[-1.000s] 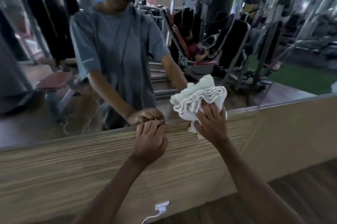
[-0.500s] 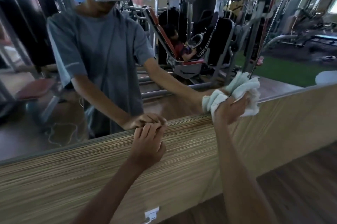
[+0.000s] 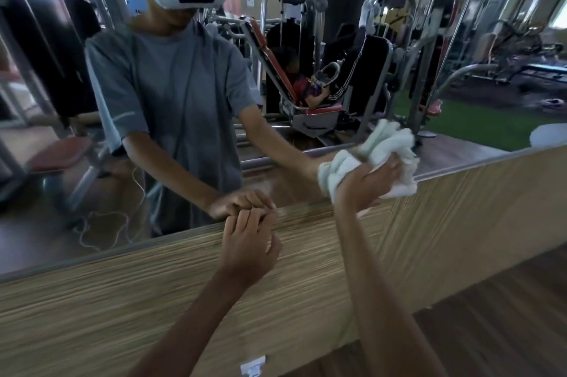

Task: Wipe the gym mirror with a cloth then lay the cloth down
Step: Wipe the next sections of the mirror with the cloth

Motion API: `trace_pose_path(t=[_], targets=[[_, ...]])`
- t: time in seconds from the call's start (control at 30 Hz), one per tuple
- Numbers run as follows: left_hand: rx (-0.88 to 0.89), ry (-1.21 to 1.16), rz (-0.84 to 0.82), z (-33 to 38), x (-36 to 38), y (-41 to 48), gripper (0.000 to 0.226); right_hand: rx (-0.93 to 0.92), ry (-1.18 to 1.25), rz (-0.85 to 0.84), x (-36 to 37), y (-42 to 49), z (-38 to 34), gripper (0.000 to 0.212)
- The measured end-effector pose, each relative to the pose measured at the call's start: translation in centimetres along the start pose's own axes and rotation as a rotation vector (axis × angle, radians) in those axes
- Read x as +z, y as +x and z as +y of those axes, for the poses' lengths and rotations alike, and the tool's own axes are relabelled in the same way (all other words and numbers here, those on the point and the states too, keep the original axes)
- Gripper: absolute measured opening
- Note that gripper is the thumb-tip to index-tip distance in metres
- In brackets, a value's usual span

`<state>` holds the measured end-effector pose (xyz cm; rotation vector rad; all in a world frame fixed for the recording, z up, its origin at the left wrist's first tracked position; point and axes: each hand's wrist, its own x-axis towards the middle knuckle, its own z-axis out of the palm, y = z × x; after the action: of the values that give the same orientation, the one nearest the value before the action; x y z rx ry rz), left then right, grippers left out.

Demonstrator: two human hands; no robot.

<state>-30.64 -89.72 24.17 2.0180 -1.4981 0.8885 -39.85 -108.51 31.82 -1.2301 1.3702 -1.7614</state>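
Observation:
A large gym mirror fills the wall above a wood-grain panel. My right hand grips a bunched white cloth and holds it against the glass near the mirror's bottom edge, right of centre. The cloth's reflection touches it from behind. My left hand rests with curled fingers on the mirror's lower rim at the centre and holds nothing that I can see.
The mirror reflects a person in a grey shirt with a headset, weight machines and green turf. A white wall socket sits low on the panel. Dark wooden floor lies at the lower right.
My right hand has carried the cloth to the right along the lower mirror, and the view has swung right with it. The left hand has stayed on the rim.

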Motion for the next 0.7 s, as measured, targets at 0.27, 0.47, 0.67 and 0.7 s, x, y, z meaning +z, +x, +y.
trace_pose_path(t=[0.27,0.47,0.67,0.7], targets=[[0.199,0.047,0.119,-1.1,-3.7,7.5,0.051,-0.257,-0.066,-0.231,-3.8,4.6,3.4,0.056],[0.344,0.212,0.287,-0.7,-7.7,17.0,0.056,-0.287,-0.039,-0.135,-1.0,4.0,-3.5,0.058],[0.355,0.473,0.335,-1.1,-7.9,18.6,0.059,-0.537,-0.172,-0.199,-2.4,5.2,1.9,0.065],[0.347,0.492,0.332,-1.2,-7.7,18.6,0.060,-0.431,-0.138,-0.175,-2.5,6.1,0.8,0.070]])
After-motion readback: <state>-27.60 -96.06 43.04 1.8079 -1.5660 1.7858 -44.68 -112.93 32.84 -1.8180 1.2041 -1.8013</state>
